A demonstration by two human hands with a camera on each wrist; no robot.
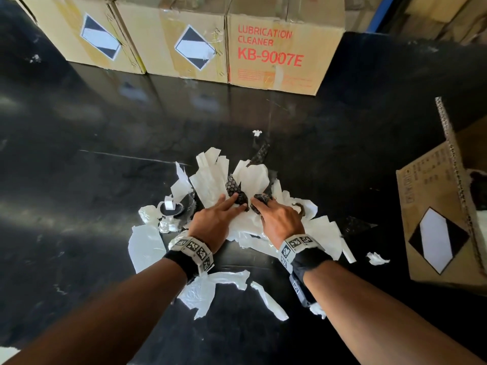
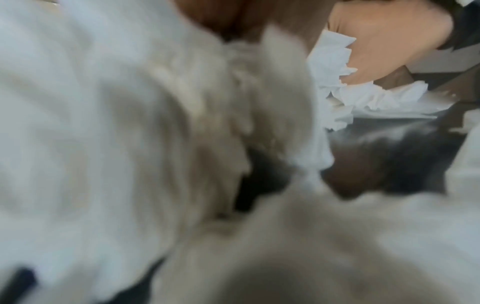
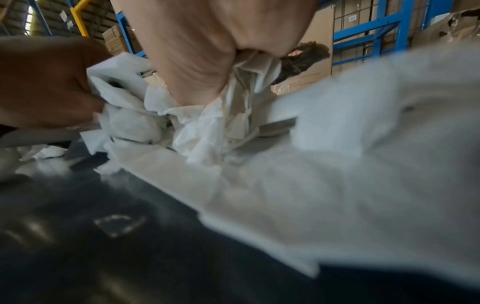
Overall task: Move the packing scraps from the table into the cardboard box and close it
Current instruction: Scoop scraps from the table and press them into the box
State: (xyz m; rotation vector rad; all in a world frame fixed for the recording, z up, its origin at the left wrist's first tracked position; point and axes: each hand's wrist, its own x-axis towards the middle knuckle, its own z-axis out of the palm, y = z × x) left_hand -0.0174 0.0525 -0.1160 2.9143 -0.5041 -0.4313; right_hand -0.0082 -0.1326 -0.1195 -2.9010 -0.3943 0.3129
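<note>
Packing scraps [image 1: 210,177], white paper with dark mesh bits, heaped centre frame on black table [image 1: 79,143]. Right hand [image 1: 279,219] fingers curled, gripping crumpled paper. Left hand [image 1: 213,219] on heap, fingers extended; grip unclear, wrist view blurred. Open cardboard box [image 1: 432,219] right edge, well apart.

Bare table [image 1: 105,133] left — closed cartons [image 1: 184,43] wall far edge, cardboard box [image 1: 442,219] right.

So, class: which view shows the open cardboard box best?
The head view: the box stands at the table's right edge, flap raised, label visible. The left wrist view is filled with blurred white scraps; the right wrist view shows cardboard behind the hand, too unclear to identify.
</note>
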